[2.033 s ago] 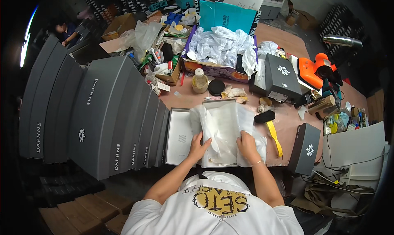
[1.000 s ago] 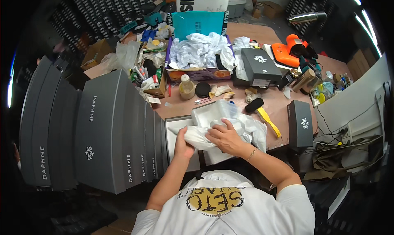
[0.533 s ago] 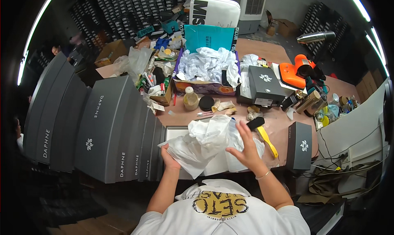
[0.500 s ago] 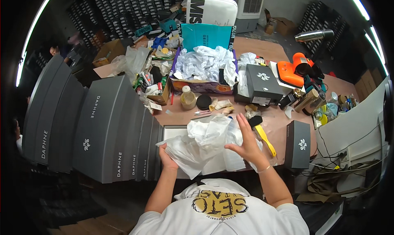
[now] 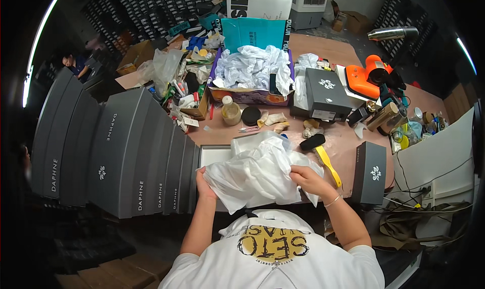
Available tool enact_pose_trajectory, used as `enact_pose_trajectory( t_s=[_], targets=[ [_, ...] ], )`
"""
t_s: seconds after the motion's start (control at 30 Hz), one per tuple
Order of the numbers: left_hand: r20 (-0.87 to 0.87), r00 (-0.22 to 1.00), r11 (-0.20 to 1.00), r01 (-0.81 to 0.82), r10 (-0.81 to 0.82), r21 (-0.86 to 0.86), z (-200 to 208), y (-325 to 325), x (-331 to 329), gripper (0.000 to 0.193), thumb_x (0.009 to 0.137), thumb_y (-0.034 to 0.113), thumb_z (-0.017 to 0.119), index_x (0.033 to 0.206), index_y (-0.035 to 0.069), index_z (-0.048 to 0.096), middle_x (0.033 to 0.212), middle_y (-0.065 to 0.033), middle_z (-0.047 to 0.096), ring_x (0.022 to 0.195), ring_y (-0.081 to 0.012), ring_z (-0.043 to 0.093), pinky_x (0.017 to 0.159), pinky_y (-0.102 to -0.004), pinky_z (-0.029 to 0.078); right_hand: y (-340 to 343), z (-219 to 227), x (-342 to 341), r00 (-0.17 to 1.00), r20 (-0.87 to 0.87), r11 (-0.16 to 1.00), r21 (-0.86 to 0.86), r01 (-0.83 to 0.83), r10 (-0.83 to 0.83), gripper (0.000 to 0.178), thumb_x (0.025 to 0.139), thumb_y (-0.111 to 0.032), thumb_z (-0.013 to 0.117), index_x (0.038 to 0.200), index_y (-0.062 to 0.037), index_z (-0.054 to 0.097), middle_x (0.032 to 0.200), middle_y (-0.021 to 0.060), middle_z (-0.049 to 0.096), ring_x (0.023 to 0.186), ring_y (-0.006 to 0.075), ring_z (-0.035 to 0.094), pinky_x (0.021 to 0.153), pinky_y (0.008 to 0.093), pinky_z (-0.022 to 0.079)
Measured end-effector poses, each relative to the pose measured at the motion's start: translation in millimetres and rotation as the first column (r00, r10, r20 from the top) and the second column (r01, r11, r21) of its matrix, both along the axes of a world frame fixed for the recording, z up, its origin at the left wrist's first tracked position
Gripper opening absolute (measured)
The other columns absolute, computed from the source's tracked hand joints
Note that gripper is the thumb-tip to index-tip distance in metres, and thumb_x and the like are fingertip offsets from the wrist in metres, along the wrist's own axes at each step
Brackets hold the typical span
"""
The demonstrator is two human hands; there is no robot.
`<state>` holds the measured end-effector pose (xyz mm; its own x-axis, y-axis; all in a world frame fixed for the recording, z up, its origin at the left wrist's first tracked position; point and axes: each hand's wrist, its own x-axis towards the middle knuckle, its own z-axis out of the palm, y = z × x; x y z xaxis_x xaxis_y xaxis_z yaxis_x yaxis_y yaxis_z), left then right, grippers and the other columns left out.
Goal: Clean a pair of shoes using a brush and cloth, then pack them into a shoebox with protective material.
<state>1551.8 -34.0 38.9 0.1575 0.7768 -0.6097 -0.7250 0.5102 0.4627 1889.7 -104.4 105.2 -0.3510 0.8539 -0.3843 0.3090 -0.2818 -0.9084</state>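
White tissue paper (image 5: 252, 173) lies crumpled and spread across an open shoebox (image 5: 212, 151) at the table's near edge. Only the box's pale inside and grey rim show; whatever the paper covers is hidden. At the paper's left edge, my left hand (image 5: 204, 184) pinches it between thumb and fingers. My right hand (image 5: 309, 180) is closed on the paper's right side, its fingers bent inward. Just beyond that hand lies a brush (image 5: 326, 162) with a yellow handle and black bristles.
Stacked grey shoeboxes (image 5: 118, 152) rise at my left. A carton of crumpled paper (image 5: 242, 97) stands at the back, near a bottle (image 5: 231, 110) and a round black tin (image 5: 250, 115). Rightward are a grey shoebox (image 5: 328, 94), an orange device (image 5: 362, 81) and another upright box (image 5: 369, 173).
My right hand was raised with its fingers spread; it has come down and closed on the paper. The paper now lies flatter and wider. My left hand keeps its hold.
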Motion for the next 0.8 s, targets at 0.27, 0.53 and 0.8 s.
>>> enact_pose_trajectory(
  t_s=[0.27, 0.53, 0.8],
  targets=[
    [-0.035, 0.992, 0.99, 0.127, -0.125, 0.063, 27, 19, 5, 0.047, 0.083, 0.035, 0.046, 0.107, -0.003, 0.058, 0.104, -0.0192, 0.064, 0.097, -0.0344, 0.063, 0.09, -0.0466, 0.049, -7, -11, -53, 0.977, -0.213, 0.992, 0.116, 0.057, -0.031, 0.04, 0.086, -0.022, 0.066, 0.12, -0.0021, 0.056, 0.107, 0.0098, 0.061, 0.097, 0.0197, 0.058, 0.086, 0.0342, 0.045],
    [-0.073, 0.997, 0.991, 0.046, -0.037, 0.124, 40, 26, 13, 0.047, 0.084, 0.035, 0.049, 0.111, -0.003, 0.053, 0.106, -0.0174, 0.062, 0.096, -0.0317, 0.063, 0.087, -0.0433, 0.051, -33, 48, -74, 0.971, -0.158, 0.979, 0.125, -0.158, 0.177, 0.028, 0.087, -0.009, 0.06, 0.113, -0.0006, 0.058, 0.107, 0.0114, 0.059, 0.096, 0.0172, 0.053, 0.081, 0.0304, 0.043],
    [-0.157, 0.961, 0.964, 0.245, -0.227, 0.104, 51, 33, 25, 0.044, 0.085, 0.033, 0.051, 0.111, -0.003, 0.056, 0.106, -0.0165, 0.064, 0.097, -0.0286, 0.064, 0.09, -0.0421, 0.05, -3, 7, -70, 0.945, 0.318, 0.736, 0.622, -0.267, 0.074, 0.04, 0.073, -0.008, 0.063, 0.112, -0.0038, 0.059, 0.124, 0.0186, 0.053, 0.116, 0.0388, 0.046, 0.096, 0.0419, 0.04]
  ],
)
